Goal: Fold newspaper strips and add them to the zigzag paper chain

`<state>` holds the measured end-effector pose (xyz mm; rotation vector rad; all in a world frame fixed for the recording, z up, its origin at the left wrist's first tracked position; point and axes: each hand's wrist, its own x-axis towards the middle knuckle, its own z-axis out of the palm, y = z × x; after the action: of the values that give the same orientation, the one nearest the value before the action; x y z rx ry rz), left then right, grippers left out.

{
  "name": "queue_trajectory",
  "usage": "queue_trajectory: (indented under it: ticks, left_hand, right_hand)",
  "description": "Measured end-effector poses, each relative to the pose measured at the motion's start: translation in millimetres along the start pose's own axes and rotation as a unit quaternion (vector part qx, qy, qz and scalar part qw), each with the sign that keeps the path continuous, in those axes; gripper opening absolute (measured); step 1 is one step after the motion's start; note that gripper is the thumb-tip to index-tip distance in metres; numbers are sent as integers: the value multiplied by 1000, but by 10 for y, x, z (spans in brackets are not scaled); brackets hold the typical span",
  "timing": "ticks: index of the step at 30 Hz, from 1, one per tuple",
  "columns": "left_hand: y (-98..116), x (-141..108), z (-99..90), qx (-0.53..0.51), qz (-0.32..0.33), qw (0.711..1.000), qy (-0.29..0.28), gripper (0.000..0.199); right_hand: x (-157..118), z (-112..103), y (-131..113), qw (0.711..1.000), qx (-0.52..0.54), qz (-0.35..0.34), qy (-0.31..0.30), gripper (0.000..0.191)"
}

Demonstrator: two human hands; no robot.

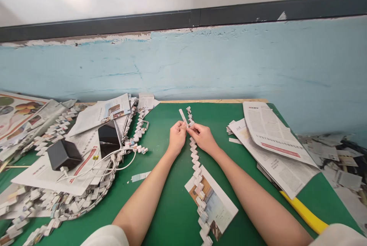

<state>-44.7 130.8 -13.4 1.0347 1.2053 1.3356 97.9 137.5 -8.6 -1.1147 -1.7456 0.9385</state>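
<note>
My left hand (177, 137) is closed in a pinch on a narrow folded paper strip (182, 115), which sticks up past the fingertips. Right beside it my right hand (203, 138) pinches at the lower end of the same strip, the fingertips of both hands nearly touching. A zigzag chain of folded newspaper pieces (195, 158) runs under the hands, from just beyond the fingers down to the near edge of the view. Part of the chain lies over a printed paper piece (220, 209). What exactly sits between my right fingertips is partly hidden.
On the left of the green table (163, 215) lie heaped paper chains (83, 204), a black box (63, 154), a phone (109, 138) and a white cable (126, 167). Folded newspapers (275, 143) cover a yellow-handled tool (304, 211) at right. A blue wall (200, 62) stands behind.
</note>
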Motion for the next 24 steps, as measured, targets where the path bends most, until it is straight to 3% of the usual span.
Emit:
queue_trajectory:
  ticks: [24]
  left_hand:
    - [-25,-12,4,-23,10,1000,-6,48]
  right_hand:
    - [-5,18,8,1000,-11,12,-20,33]
